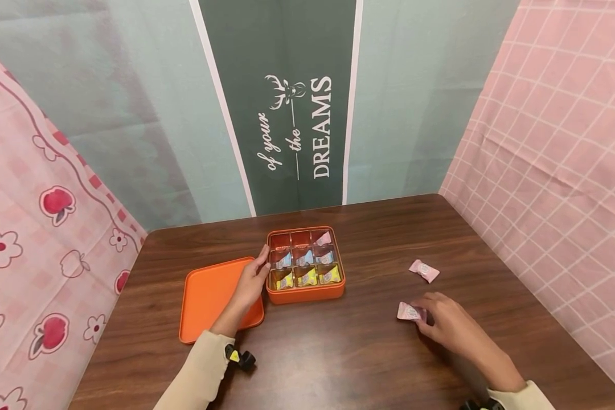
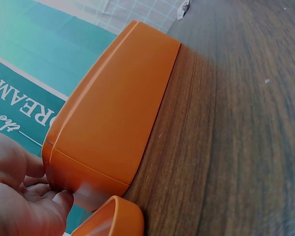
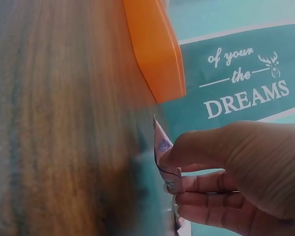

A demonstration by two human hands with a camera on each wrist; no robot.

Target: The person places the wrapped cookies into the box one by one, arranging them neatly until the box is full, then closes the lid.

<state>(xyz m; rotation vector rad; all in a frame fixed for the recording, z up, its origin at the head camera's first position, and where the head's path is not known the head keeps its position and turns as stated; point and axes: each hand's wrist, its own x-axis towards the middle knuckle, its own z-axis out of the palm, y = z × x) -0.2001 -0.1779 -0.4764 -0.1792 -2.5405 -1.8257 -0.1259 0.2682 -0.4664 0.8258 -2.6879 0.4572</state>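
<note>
A square orange box (image 1: 307,295) with a divided insert stands on the table. Yellow-wrapped candies (image 1: 306,277) fill its front row, light blue ones (image 1: 304,258) lie in the middle row, and one pink candy (image 1: 323,239) sits in the back right compartment. My left hand (image 1: 251,283) rests against the box's left side, its fingers touching the corner of the orange wall (image 2: 113,103) in the left wrist view. To the right, my right hand (image 1: 443,322) pinches a pink-wrapped candy (image 3: 162,147) between thumb and fingers. Another pink candy (image 1: 424,271) lies just beyond that hand.
The orange lid (image 1: 210,299) lies on the table left of the box, partly under my left forearm. Brown wood-grain table (image 1: 374,239) stretches between the box and the pink candies. Patterned cloths hang at both sides, and a green printed cloth (image 1: 287,34) hangs behind.
</note>
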